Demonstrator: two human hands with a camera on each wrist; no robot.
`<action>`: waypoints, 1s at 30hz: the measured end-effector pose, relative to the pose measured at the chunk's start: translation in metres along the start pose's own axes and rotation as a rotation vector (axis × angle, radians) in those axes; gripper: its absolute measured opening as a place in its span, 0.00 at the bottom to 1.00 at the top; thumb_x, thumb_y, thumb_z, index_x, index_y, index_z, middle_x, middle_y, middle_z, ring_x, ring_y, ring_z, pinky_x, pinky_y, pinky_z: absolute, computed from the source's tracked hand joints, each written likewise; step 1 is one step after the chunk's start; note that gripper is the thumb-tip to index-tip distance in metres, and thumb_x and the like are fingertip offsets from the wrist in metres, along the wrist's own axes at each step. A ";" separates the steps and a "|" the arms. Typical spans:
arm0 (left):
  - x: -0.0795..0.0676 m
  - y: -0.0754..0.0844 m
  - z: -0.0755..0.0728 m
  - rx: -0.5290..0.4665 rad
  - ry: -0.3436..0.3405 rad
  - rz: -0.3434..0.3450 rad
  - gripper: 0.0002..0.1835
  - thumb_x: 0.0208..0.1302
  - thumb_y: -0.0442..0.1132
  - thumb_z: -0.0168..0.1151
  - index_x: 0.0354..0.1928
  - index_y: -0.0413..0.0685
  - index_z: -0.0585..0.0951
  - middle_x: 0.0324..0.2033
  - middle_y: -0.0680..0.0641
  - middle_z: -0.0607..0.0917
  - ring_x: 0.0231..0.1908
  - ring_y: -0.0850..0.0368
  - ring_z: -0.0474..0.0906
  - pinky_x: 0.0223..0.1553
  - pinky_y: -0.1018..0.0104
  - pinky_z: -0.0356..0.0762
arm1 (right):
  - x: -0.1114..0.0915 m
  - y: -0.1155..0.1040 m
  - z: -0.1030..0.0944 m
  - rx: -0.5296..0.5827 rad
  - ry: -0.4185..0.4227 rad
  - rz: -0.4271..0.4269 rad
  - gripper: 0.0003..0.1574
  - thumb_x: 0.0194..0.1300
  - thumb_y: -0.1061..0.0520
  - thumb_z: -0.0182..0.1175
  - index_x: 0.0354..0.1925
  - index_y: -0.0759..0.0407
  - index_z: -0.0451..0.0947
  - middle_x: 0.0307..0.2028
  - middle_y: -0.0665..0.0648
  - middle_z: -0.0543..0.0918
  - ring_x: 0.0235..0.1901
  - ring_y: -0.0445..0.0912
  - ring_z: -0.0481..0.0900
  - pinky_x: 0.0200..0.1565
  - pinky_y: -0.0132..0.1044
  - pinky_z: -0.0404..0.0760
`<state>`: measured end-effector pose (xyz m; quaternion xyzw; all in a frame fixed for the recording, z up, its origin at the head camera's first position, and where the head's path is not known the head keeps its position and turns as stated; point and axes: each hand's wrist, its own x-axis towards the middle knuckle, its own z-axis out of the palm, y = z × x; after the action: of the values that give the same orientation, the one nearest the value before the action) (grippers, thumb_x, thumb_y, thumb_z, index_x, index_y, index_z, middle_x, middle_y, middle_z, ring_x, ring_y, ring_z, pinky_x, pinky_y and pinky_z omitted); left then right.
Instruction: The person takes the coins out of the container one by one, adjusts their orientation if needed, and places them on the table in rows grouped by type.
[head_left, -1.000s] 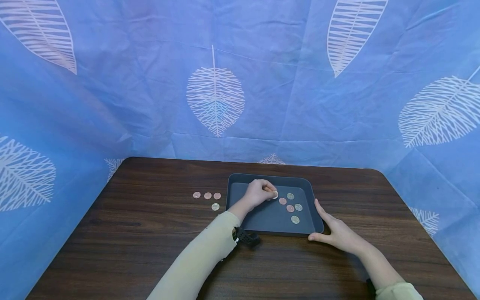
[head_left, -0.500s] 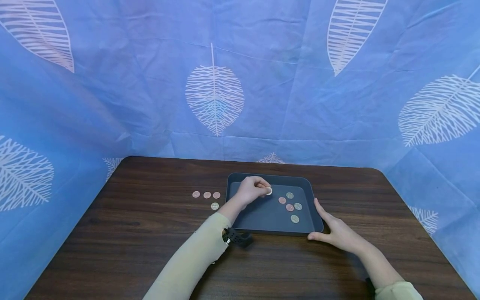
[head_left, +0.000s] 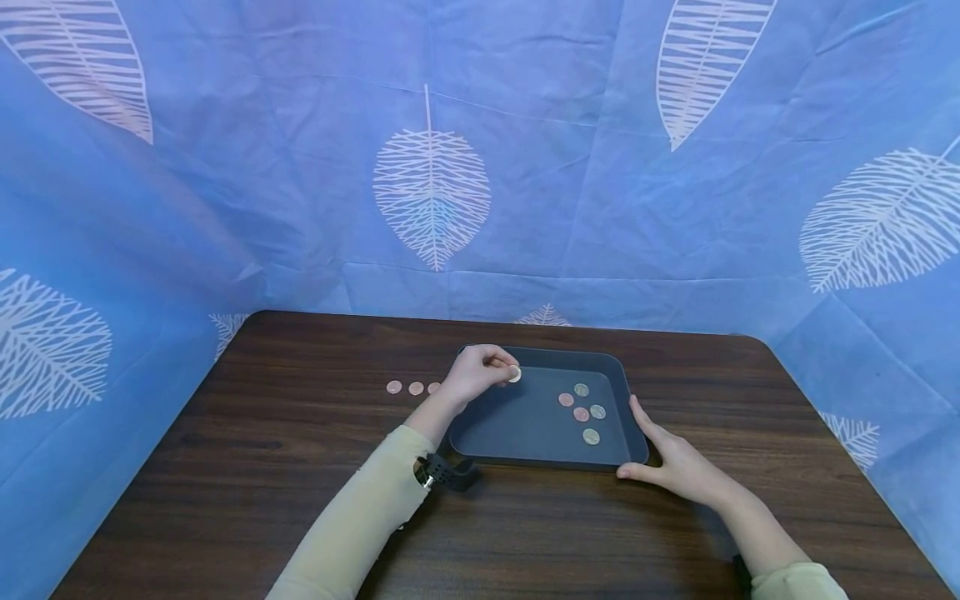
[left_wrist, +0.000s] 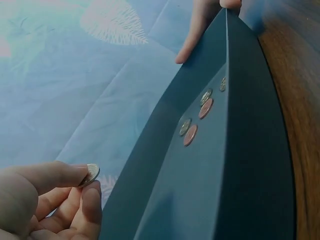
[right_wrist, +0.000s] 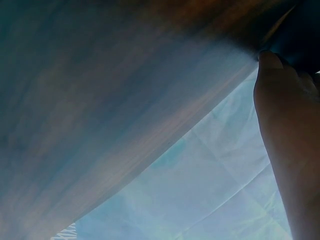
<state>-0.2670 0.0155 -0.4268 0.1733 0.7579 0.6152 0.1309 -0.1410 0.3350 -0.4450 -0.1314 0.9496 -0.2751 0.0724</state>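
Coin, pale and tilted, is pinched between thumb and finger of the left hand, slightly right of the head view's middle, and is held clear above the upper left part of the dark tray. No long axis is given by its round shape; the tray's is laid from left to right across the frame. A row of three copper coins is seen on the table to the left, outside the tray, its rightmost coin partly covered by the left arm. Five coins are spread in the tray's right half. The held piece is thus placed between both groups. By the right hand, farther off, the tray's lower right corner is touched with thumb and forefinger straight and spread.
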 end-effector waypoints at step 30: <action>-0.031 -0.014 -0.050 0.014 0.133 -0.023 0.08 0.62 0.36 0.66 0.41 0.40 0.84 0.30 0.48 0.84 0.35 0.43 0.80 0.40 0.51 0.76 | 0.001 0.001 0.000 0.000 -0.002 -0.006 0.69 0.57 0.37 0.66 0.75 0.58 0.31 0.70 0.75 0.48 0.63 0.73 0.56 0.53 0.67 0.64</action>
<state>-0.2606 -0.0443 -0.4306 0.1243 0.7711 0.6184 0.0863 -0.1424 0.3356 -0.4454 -0.1345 0.9493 -0.2749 0.0724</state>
